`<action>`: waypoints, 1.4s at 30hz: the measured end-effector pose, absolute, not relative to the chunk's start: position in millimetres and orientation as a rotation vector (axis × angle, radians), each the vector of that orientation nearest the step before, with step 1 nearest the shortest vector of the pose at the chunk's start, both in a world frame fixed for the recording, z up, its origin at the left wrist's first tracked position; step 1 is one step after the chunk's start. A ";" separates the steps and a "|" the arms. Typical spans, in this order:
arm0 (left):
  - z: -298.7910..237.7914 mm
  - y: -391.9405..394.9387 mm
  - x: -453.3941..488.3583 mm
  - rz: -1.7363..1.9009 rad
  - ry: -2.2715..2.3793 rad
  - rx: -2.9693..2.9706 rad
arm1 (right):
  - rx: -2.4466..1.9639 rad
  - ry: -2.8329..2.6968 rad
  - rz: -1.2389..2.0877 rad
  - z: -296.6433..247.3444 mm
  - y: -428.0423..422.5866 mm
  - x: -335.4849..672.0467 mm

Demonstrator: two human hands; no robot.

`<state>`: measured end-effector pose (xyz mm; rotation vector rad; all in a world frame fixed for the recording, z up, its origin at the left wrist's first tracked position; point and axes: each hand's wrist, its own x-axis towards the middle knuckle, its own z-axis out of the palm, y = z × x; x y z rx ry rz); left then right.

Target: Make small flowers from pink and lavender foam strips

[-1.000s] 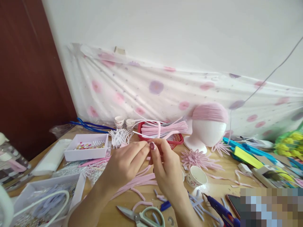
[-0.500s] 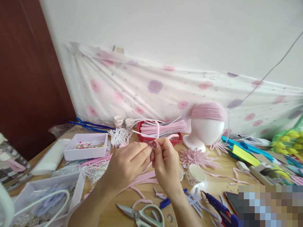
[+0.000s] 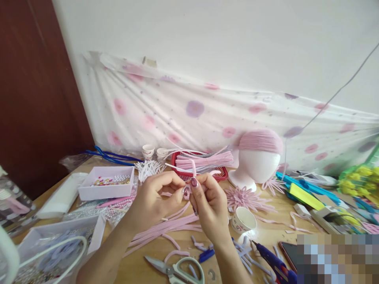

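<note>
Both of my hands meet above the middle of the wooden table (image 3: 154, 252). My left hand (image 3: 154, 199) and my right hand (image 3: 209, 205) pinch a pink pipe cleaner (image 3: 194, 169) between their fingertips; its bent ends stick up above my fingers. Loose pink pipe cleaners (image 3: 168, 227) lie on the table under my hands. Behind them stands a red basket (image 3: 220, 173) filled with more pink pipe cleaners. A finished pink pipe-cleaner flower (image 3: 247, 197) lies to the right of my right hand.
Scissors (image 3: 177, 270) and a blue glue gun (image 3: 272, 262) lie near the front edge. A paper cup (image 3: 244, 219), a white foam head with pink strands (image 3: 259, 157), white boxes of beads (image 3: 108, 185), coloured packs (image 3: 308, 195) and a phone (image 3: 288, 250) crowd the table.
My hands stayed together at the same spot. My left fingers shifted their pinch and the pipe cleaner's ends stand more upright above my fingers.
</note>
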<state>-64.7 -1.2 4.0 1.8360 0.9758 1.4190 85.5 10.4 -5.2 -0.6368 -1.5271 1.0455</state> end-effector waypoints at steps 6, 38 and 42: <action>0.0 -5.9 -53.8 1.510 1.149 2.138 | -0.653 -1.581 1.069 -7.9 14.4 86.3; -5.7 0.8 -43.1 1.345 0.475 1.067 | -0.307 -1.699 1.261 -2.5 17.7 104.7; -5.8 -1.0 -45.5 1.459 0.572 1.247 | -0.386 -1.742 1.232 -3.4 19.0 109.5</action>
